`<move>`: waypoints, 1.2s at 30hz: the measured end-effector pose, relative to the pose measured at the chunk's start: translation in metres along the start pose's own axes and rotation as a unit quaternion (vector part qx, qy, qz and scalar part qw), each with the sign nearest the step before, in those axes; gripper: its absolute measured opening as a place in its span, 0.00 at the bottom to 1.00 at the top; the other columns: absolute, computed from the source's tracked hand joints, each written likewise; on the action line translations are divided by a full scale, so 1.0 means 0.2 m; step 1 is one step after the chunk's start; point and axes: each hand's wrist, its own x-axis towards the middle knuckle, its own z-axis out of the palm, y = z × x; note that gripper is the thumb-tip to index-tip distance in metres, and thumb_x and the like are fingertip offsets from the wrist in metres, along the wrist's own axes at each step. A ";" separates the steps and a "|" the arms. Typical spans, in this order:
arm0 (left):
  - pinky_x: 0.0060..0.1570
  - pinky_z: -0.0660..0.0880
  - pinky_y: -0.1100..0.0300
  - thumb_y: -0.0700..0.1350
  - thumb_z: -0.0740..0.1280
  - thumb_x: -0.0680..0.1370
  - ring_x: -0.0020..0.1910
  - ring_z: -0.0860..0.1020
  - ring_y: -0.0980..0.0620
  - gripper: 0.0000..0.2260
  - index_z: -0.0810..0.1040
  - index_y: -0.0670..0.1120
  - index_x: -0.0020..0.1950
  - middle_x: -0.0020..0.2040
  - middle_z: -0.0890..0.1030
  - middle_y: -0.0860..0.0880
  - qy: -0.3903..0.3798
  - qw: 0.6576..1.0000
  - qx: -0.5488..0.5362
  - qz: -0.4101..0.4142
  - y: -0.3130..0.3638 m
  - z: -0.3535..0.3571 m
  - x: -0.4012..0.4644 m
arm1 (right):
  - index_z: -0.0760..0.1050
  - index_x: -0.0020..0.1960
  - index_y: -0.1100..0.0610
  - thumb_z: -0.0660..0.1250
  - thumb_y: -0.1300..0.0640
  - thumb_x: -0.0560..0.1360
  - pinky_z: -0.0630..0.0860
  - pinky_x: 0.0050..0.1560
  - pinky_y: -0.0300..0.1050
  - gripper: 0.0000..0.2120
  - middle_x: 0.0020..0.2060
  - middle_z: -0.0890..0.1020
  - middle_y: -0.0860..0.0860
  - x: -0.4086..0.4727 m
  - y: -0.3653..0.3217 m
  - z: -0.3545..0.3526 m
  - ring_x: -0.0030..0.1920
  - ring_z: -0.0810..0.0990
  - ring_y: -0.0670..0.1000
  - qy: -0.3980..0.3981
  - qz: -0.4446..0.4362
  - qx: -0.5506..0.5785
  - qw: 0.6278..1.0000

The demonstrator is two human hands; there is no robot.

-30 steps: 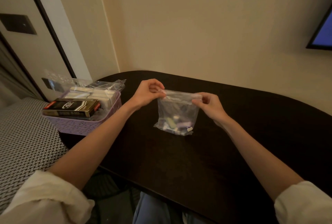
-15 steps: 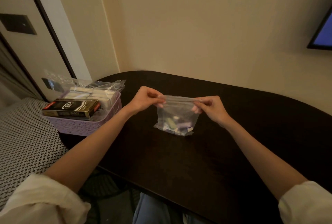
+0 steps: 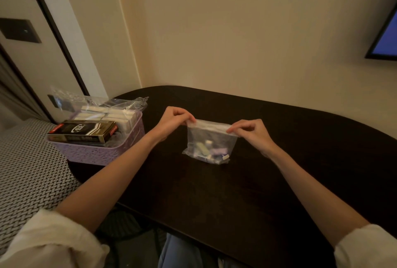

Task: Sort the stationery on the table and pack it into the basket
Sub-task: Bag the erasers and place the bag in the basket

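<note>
On your dark desk (image 3: 279,181), the purple basket (image 3: 96,153) sits off to your left, already stuffed with boxes. Your left hand (image 3: 174,120) and right hand (image 3: 250,132) each pinch a top corner of the clear bag (image 3: 209,140), standing between them.

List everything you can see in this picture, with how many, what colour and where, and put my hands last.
Table: one, dark brown, centre and right.
Zip bag: one, clear, small mixed items inside, standing mid-table.
Basket: one, lilac, table's left end.
Box: one, black, on top of the basket.
White packs: several, white, in the basket under clear plastic.
Screen: one, blue, right wall.
Left hand: pinches the bag's top left corner.
Right hand: pinches the top right corner.
</note>
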 end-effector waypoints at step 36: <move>0.48 0.80 0.62 0.38 0.69 0.74 0.47 0.81 0.56 0.07 0.81 0.50 0.45 0.48 0.83 0.50 -0.039 0.970 0.211 0.116 -0.10 0.05 -0.09 | 0.82 0.43 0.54 0.73 0.58 0.72 0.78 0.44 0.39 0.01 0.41 0.82 0.48 -0.09 0.09 0.09 0.41 0.80 0.45 0.009 -0.041 -0.146 0.988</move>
